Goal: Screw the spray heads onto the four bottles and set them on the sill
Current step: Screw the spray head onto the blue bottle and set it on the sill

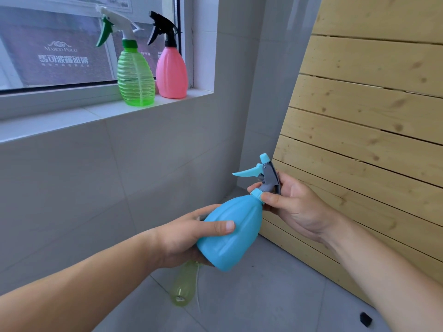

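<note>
A blue bottle (230,233) is tilted in the air in front of me, with my left hand (182,238) wrapped around its body. Its grey-and-blue spray head (266,174) sits on the neck, and my right hand (294,202) grips it at the collar. On the white sill (72,116) stand a clear green bottle (135,77) with a white-and-green spray head and a pink bottle (171,73) with a black spray head, side by side. A pale yellow-green bottle (183,287) lies on the floor below my left hand, partly hidden.
A slatted wooden panel (359,128) leans against the wall at the right, close behind my right hand. Grey tiled wall below the sill and grey floor tiles (263,295). A small black object (365,319) lies on the floor at the lower right.
</note>
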`<move>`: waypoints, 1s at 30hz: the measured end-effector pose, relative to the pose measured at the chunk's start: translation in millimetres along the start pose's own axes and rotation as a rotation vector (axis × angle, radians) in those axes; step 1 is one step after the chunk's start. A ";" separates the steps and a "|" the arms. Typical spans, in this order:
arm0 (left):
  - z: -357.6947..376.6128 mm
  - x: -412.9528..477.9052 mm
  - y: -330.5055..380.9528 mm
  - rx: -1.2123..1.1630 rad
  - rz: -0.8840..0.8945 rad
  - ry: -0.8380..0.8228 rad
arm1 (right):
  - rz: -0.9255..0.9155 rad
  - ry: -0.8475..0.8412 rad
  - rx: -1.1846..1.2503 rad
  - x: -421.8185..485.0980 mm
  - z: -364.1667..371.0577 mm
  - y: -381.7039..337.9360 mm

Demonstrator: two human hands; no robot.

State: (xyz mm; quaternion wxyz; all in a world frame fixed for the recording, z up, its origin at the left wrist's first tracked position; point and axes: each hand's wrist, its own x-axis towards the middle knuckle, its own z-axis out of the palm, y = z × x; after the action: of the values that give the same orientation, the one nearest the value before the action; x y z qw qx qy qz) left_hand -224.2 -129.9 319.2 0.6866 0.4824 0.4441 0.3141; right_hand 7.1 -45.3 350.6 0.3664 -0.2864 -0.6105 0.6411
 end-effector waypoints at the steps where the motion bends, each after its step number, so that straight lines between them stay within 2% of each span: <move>1: 1.2 0.7 0.1 0.011 0.012 0.018 | 0.003 0.020 -0.001 0.8 0.0 1.2; 6: 13.0 10.9 -1.9 0.273 0.160 0.353 | 0.049 0.254 -0.064 4.8 6.0 13.3; 12: 15.5 14.5 -4.0 0.516 0.222 0.433 | 0.137 0.318 0.100 5.2 12.3 20.4; 15: 16.0 16.7 -9.2 0.779 0.292 0.548 | 0.161 0.342 0.197 6.9 16.9 19.2; 17: 14.6 16.5 -10.5 0.806 0.320 0.597 | 0.162 0.383 0.237 8.3 17.8 16.9; 19: 12.5 16.2 -7.5 0.664 0.271 0.625 | 0.140 0.414 0.254 9.1 15.6 14.7; 22: 11.6 16.9 -4.3 0.294 0.214 0.620 | 0.102 0.429 0.245 9.1 14.2 13.2; 24: 14.9 16.6 -1.9 0.069 0.165 0.579 | 0.090 0.435 0.215 8.6 16.0 14.2; 27: 15.3 17.8 -0.9 -0.274 0.001 0.465 | 0.082 0.453 0.188 7.2 16.8 14.3; 30: 11.4 16.4 1.1 -0.475 -0.044 0.393 | 0.070 0.463 0.194 6.4 15.7 10.9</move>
State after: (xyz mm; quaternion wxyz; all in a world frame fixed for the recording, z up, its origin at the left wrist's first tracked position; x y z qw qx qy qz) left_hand -207.1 -119.8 316.8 0.6879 0.2288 0.4928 0.4814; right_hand -10.6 -48.9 341.7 0.4995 -0.4102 -0.4358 0.6264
